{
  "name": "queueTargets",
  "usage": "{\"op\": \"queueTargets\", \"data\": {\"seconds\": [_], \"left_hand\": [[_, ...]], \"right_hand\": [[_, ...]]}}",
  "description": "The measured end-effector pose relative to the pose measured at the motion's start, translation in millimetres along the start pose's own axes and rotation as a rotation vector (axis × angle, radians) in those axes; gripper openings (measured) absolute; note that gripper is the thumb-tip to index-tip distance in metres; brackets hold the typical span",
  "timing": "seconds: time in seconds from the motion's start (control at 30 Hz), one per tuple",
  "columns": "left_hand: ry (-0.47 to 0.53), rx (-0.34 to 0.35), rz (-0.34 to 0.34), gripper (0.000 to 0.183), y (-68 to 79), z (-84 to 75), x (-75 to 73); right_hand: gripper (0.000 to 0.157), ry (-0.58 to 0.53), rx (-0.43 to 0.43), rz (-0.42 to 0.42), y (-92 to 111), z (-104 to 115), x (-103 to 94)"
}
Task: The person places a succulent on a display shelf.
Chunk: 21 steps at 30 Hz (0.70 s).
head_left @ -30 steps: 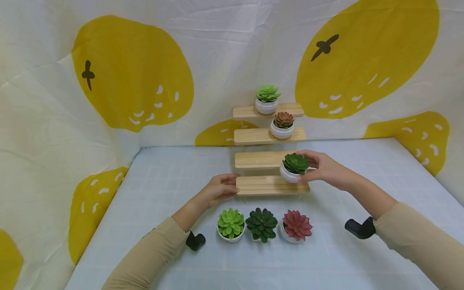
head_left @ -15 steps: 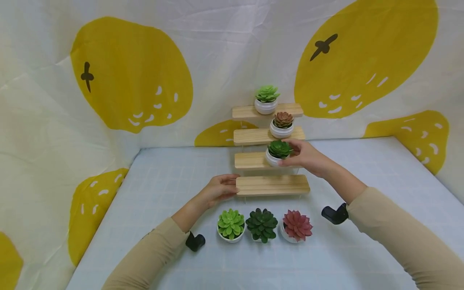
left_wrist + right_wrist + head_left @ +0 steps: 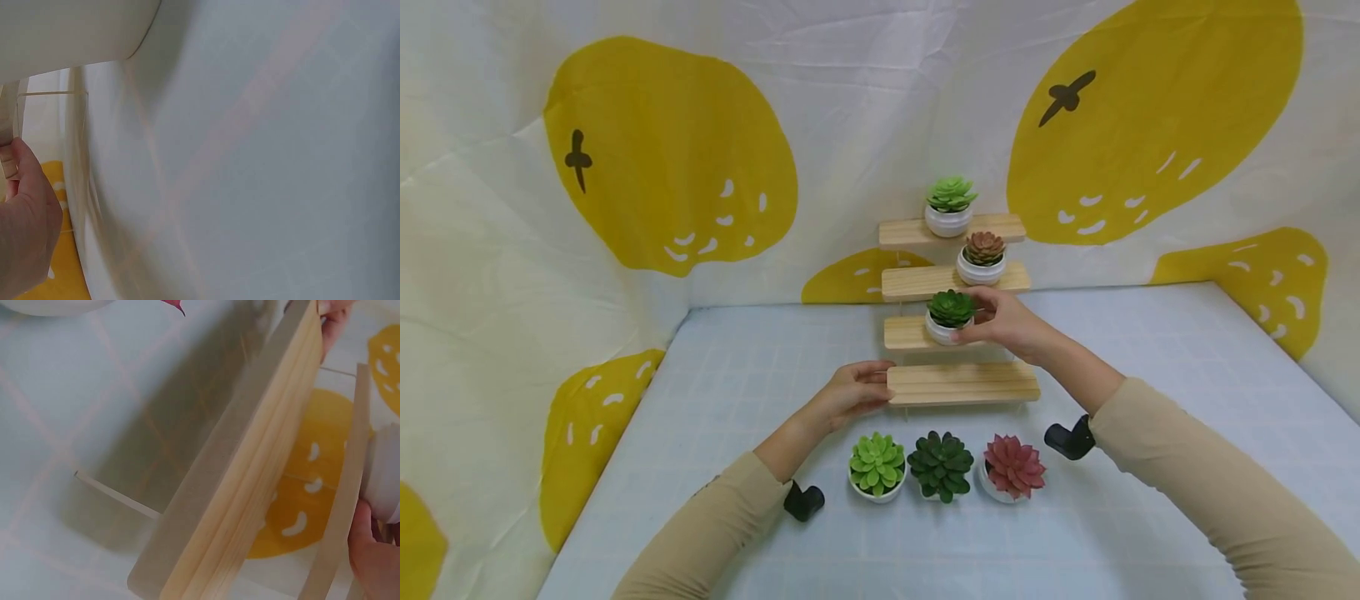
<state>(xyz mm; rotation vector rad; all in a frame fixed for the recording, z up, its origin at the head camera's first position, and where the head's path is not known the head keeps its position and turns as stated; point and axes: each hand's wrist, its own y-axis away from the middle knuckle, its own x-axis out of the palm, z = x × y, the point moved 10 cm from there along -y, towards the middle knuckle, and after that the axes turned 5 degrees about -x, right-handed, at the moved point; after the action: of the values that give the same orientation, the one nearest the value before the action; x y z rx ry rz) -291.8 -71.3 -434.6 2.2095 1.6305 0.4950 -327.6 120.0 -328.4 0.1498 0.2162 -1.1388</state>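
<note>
A wooden tiered shelf [image 3: 962,383] stands at the back of the table. My left hand [image 3: 852,392] grips the left end of its lowest board; in the left wrist view the same hand [image 3: 31,212] shows at the left edge. With my right hand [image 3: 1003,321] I hold a dark green succulent [image 3: 951,308] by its white pot, at the third board from the top. The right wrist view shows that pot [image 3: 382,472] against the board, fingers around it. Above it, a brown succulent [image 3: 984,248] sits on the second board and a light green succulent [image 3: 951,194] on the top one.
In front of the shelf stand three potted succulents in a row: bright green [image 3: 877,464], dark green [image 3: 941,465] and red [image 3: 1014,467]. A patterned cloth [image 3: 850,108] hangs behind. Black wrist devices [image 3: 1070,437] sit at both sleeves.
My right hand has carried the dark green succulent from above the right of the lowest board up and leftward to the middle of the third board. The left hand has stayed put.
</note>
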Motion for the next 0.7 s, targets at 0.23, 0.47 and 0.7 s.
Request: {"op": "queueTargets", "data": {"seconds": [0.23, 0.47, 0.7], "left_hand": [[0.001, 0.008, 0.013, 0.051, -1.2, 0.2, -0.3], [0.002, 0.013, 0.015, 0.051, -2.2, -0.9, 0.3], [0.004, 0.009, 0.012, 0.051, -2.1, 0.9, -0.5]], "right_hand": [[0.066, 0.001, -0.002, -0.011, -0.8, -1.0, 1.8], [0.066, 0.001, -0.009, -0.032, -0.2, -1.5, -0.1], [0.066, 0.003, -0.01, -0.039, -0.2, -0.9, 1.2]]}}
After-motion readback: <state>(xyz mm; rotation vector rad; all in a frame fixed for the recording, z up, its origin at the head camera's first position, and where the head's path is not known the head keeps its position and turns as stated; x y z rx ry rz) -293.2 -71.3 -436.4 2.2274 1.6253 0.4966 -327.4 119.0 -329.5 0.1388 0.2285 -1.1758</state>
